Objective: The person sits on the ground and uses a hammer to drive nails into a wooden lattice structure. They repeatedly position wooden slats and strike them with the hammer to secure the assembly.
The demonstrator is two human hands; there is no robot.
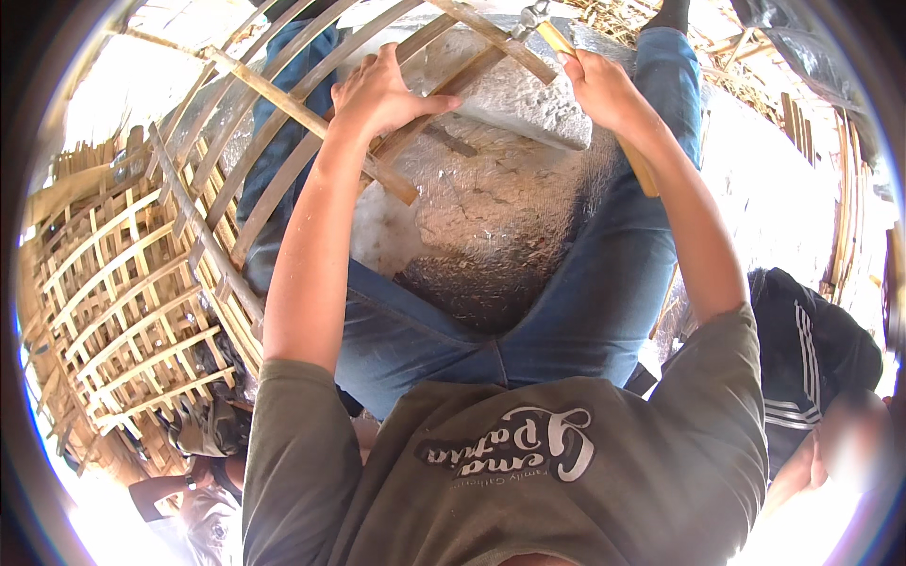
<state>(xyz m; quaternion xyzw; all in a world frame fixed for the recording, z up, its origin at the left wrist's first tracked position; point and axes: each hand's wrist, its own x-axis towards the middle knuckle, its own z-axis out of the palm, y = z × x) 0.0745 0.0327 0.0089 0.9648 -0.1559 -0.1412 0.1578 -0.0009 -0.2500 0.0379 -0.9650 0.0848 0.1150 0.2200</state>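
My right hand (604, 90) is closed around the yellow handle of a hammer (556, 39). The metal head is raised near the end of a wooden slat at the top, and the handle's butt shows below my wrist. My left hand (376, 97) lies over the slats of a wooden lattice frame (278, 97), thumb and fingers spread. Part of the slats under my palm is hidden. The lattice slants across the upper left, its right end over a grey stone block (538, 118) between my legs.
A larger woven bamboo lattice (127, 302) stands at the left. At the right is a person in a dark striped jacket (802, 349); another person (203, 514) is at the lower left. Bamboo strips (845, 203) and dry straw (604, 19) lie at the far right and top.
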